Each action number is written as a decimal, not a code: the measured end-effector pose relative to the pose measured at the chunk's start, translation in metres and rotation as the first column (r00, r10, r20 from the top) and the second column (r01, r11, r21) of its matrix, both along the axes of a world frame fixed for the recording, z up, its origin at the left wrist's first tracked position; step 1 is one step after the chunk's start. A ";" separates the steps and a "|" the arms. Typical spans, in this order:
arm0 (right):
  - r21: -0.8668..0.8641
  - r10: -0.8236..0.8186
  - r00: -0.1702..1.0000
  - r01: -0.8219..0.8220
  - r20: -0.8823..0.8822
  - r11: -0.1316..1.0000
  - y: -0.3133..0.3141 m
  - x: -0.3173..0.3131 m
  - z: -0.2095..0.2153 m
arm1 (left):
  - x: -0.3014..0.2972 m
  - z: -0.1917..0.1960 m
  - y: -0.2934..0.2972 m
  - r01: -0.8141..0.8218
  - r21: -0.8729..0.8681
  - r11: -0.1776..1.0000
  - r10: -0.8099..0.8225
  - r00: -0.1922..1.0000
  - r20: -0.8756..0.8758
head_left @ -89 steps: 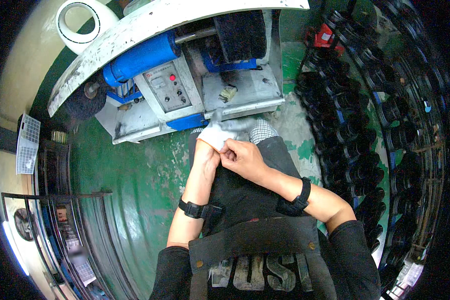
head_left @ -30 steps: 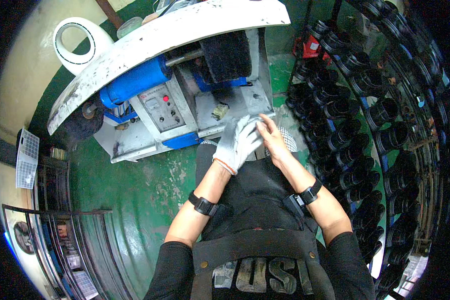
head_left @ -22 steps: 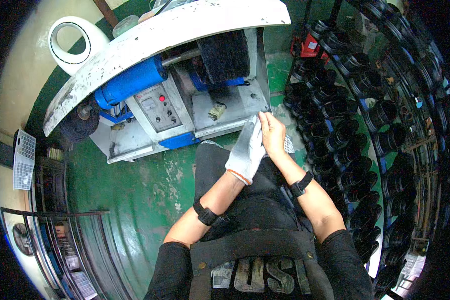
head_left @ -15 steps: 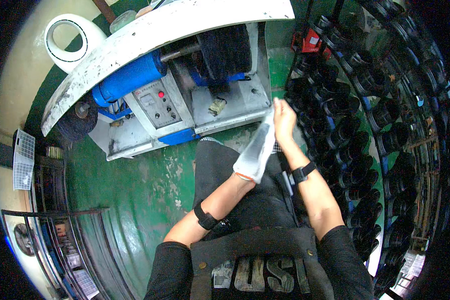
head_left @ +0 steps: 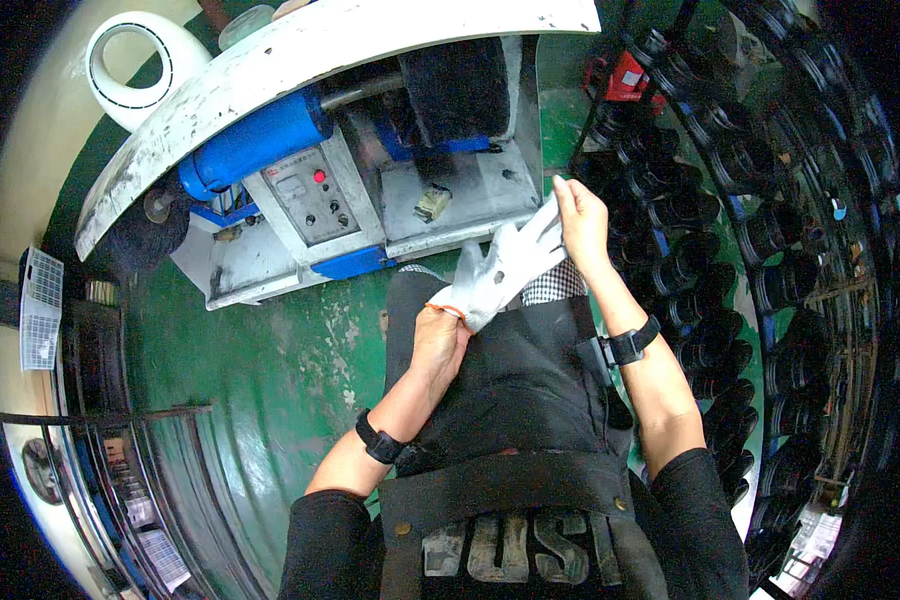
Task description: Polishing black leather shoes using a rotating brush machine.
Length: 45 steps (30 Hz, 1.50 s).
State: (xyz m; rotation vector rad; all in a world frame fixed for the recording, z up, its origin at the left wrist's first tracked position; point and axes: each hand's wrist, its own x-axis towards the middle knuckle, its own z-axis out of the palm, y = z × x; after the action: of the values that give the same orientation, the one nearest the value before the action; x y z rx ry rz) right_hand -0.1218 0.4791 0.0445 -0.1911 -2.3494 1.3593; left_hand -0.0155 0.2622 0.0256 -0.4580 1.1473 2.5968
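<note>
A white work glove [head_left: 500, 275] with an orange cuff edge and small dark marks stretches between my hands, above my dark apron. My left hand [head_left: 442, 335] reaches into its cuff; bare skin shows up to the orange edge, and the fingers are hidden inside the glove. My right hand [head_left: 584, 220] is bare and closed, pinching the ends of the glove's fingers at the far right. The glove's thumb sticks up loosely on its left side.
Ahead stands a white machine [head_left: 345, 235] with a blue motor [head_left: 255, 145], dark brush wheels [head_left: 460, 95] and a control panel [head_left: 310, 195]. A crumpled yellowish cloth [head_left: 432, 203] lies in its tray. Racks of black shoes [head_left: 690, 270] line the right; a metal rail [head_left: 105, 415] stands left.
Both hands have moved apart, my left hand to the left and slightly up. The glove's cuff now sits farther down my left hand, leaving more of it bare.
</note>
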 end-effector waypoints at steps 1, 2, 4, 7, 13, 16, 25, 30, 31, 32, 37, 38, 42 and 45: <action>0.002 0.004 1.000 -0.004 -0.015 1.000 0.005 0.001 -0.002 | 0.003 -0.002 0.001 0.000 0.001 1.000 0.000 1.000 -0.002; 0.003 0.008 1.000 -0.008 -0.030 1.000 0.007 0.003 -0.005 | 0.007 -0.008 0.002 -0.062 -0.058 0.996 0.062 0.998 0.001; -0.026 0.094 0.992 -0.092 0.081 0.995 0.004 0.014 -0.006 | 0.008 -0.021 -0.002 -0.126 -0.118 0.985 0.127 0.992 0.001; -0.028 0.101 0.995 -0.101 0.021 0.995 -0.003 0.018 -0.009 | -0.001 -0.023 -0.010 -0.050 -0.498 0.866 0.041 0.999 -0.028; -0.109 0.236 0.956 -0.220 0.172 0.969 0.001 0.023 -0.005 | -0.026 -0.014 0.009 -0.315 -0.384 0.868 0.223 0.938 -0.265; 0.168 0.080 0.982 -0.109 0.169 0.980 -0.002 0.024 -0.006 | -0.036 -0.006 -0.015 0.034 -0.496 0.868 -0.192 0.943 -0.271; -0.444 0.637 0.770 -0.555 0.048 0.704 -0.053 0.082 0.039 | -0.064 -0.015 0.005 -0.096 -0.861 0.500 -0.281 0.922 -0.266; 0.032 0.505 0.854 -0.512 0.127 0.858 -0.061 0.090 0.032 | -0.063 -0.002 0.006 0.067 -0.903 0.423 -0.402 0.908 -0.121; 0.166 0.466 0.869 -0.490 0.165 0.856 -0.064 0.092 0.034 | -0.063 -0.006 0.004 0.091 -0.830 0.550 -0.375 0.915 -0.148; 0.168 0.472 0.867 -0.495 0.163 0.852 -0.064 0.092 0.031 | -0.063 -0.010 0.001 0.110 -0.739 0.665 -0.344 0.923 -0.172; 0.521 0.393 0.844 -0.535 0.365 0.665 -0.063 0.090 0.003 | -0.049 0.015 0.012 -0.104 -0.913 0.395 -0.483 0.822 -0.302; 0.585 0.289 0.824 -0.554 0.488 0.592 -0.060 0.085 -0.002 | -0.042 0.027 0.019 -0.151 -0.917 0.370 -0.525 0.780 -0.340; -0.546 0.523 0.728 -0.244 0.442 0.802 -0.043 0.055 -0.010 | -0.032 0.018 0.022 -0.242 -0.946 0.217 -0.599 0.732 -0.325; -0.823 0.504 0.798 -0.018 0.331 0.568 -0.050 0.050 -0.006 | -0.029 0.006 0.014 -0.179 -0.966 0.188 -0.601 0.756 -0.257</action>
State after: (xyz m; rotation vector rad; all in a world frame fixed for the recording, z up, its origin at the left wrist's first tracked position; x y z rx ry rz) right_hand -0.0715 0.4290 0.0386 -0.5404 -1.9880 2.7955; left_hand -0.0443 0.2757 0.0311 0.4640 2.8111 1.2985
